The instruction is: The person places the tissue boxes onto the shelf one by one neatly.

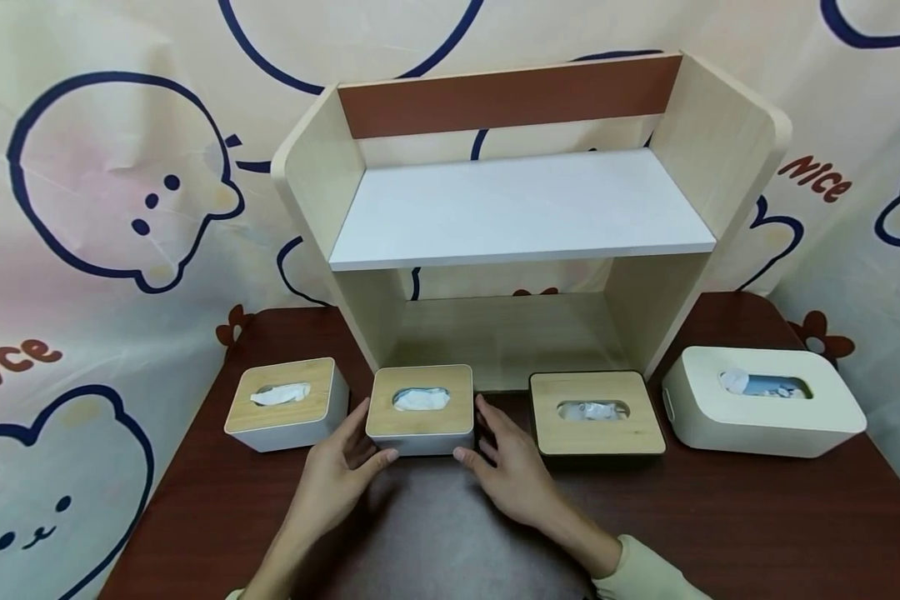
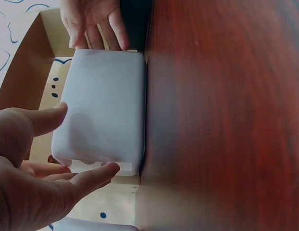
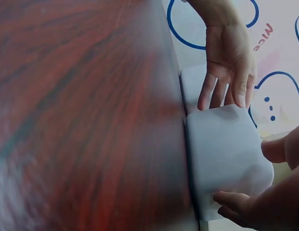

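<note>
A small tissue box with a wood-look lid and pale grey sides sits on the table before the shelf. My left hand holds its left side, thumb at the front lower edge. On the opposite side, my right hand holds it likewise, fingers along the side and thumb at the front. White tissue shows in the lid's oval slot. In the left wrist view the box's smooth pale face lies between both hands; in the right wrist view the same face shows, its far side partly hidden.
A similar grey tissue box stands to the left. A dark-sided tissue box and a larger white one stand to the right. Behind them rises a two-level shelf on the dark wooden table. A printed curtain hangs behind.
</note>
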The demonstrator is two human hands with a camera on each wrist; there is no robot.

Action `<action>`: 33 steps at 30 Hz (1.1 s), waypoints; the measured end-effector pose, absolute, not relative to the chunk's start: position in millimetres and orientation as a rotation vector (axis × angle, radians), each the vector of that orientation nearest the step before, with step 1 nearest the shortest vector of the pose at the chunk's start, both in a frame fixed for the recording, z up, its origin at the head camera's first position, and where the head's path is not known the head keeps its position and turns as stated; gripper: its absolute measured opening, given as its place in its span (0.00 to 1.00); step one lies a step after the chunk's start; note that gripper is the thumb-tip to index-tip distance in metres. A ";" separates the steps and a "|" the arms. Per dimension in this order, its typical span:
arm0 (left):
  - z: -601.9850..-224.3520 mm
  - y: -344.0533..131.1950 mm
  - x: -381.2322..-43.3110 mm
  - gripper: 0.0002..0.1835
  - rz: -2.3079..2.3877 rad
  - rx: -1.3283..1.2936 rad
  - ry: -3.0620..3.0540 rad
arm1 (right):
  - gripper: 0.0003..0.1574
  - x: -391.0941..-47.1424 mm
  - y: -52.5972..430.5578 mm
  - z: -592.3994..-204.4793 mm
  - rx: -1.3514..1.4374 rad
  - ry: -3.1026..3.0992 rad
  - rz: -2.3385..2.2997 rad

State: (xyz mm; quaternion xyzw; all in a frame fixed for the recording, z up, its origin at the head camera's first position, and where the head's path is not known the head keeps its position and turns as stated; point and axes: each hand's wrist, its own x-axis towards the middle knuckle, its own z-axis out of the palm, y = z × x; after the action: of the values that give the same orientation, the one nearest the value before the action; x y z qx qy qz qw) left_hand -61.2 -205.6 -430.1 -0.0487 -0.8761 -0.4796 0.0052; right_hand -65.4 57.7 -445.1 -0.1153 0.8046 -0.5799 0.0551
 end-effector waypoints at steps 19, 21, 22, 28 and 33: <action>-430.3 -206.2 -60.1 0.35 -1.481 -0.068 -2.692 | 0.46 -64.4 47.1 -456.7 -0.316 2.559 -1.759; -430.5 -205.8 -60.8 0.34 -1.478 -0.087 -2.684 | 0.45 -64.5 46.2 -455.8 -0.316 2.588 -1.740; -430.8 -205.6 -61.3 0.33 -1.475 -0.095 -2.681 | 0.45 -64.6 46.0 -455.3 -0.317 2.600 -1.732; -431.7 -204.1 -63.3 0.31 -1.449 -0.120 -2.664 | 0.44 -66.4 44.3 -452.5 -0.306 2.650 -1.698; -432.6 -202.7 -63.6 0.31 -1.455 -0.121 -2.654 | 0.42 -67.5 43.4 -452.1 -0.276 2.650 -1.702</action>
State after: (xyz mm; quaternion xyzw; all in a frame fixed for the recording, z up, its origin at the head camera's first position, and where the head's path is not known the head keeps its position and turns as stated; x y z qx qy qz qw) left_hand -63.6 -202.7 -432.6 -0.0397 -0.8748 -0.4796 0.0561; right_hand -67.5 43.4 -452.1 -0.0874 0.8381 -0.5384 -0.0101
